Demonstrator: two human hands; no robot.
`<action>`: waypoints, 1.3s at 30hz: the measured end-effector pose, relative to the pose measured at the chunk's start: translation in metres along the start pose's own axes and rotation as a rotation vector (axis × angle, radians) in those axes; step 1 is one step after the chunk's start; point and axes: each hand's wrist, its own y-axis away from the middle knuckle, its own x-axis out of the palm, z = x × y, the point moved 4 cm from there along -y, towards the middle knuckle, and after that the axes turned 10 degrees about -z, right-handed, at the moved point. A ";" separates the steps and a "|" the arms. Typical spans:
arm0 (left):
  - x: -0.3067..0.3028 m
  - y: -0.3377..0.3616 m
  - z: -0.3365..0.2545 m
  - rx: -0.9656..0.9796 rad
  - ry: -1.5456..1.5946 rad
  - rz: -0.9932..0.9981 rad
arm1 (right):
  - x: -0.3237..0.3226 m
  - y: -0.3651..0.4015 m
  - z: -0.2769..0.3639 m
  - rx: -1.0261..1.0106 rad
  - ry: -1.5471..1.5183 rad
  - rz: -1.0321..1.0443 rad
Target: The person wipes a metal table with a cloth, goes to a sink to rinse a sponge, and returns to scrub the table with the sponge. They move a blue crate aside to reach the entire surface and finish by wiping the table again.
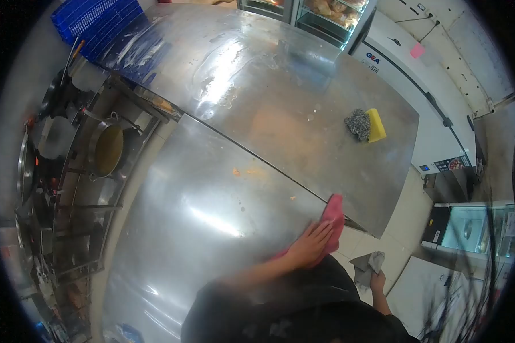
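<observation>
My left hand (311, 246) presses on a pink cloth (335, 220) at the right edge of the near steel table (171, 188), its fingers close together over the fabric. Part of the cloth lies under the palm, and one end reaches the seam between the two tables. Off to the right, below table level, my right hand (377, 281) grips a grey cloth (367, 267), which hangs beyond the table edge. Small orange-brown crumbs (236, 171) lie on the near table.
A steel scourer (357, 124) and a yellow sponge (376, 126) sit on the far table (303, 74). A blue crate (97, 26) stands at its far left. On the left are a stove and a pot (107, 150) of yellowish liquid. A white chest freezer (412, 86) stands right.
</observation>
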 end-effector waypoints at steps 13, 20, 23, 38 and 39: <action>-0.261 0.061 0.331 -0.463 -0.682 -0.401 | -0.031 0.030 -0.038 0.090 0.052 -0.073; -0.376 0.125 0.349 -0.712 -1.145 -0.684 | -0.025 0.045 -0.070 0.104 -0.023 -0.116; -0.350 0.088 0.264 -0.569 -0.789 -0.701 | -0.023 0.047 -0.067 0.145 -0.060 -0.105; -0.152 0.056 0.172 -0.379 -0.612 -0.301 | -0.036 -0.018 -0.019 0.101 -0.098 -0.075; -0.174 0.056 0.187 -0.538 -0.605 -0.161 | -0.036 -0.016 -0.024 0.091 -0.128 -0.088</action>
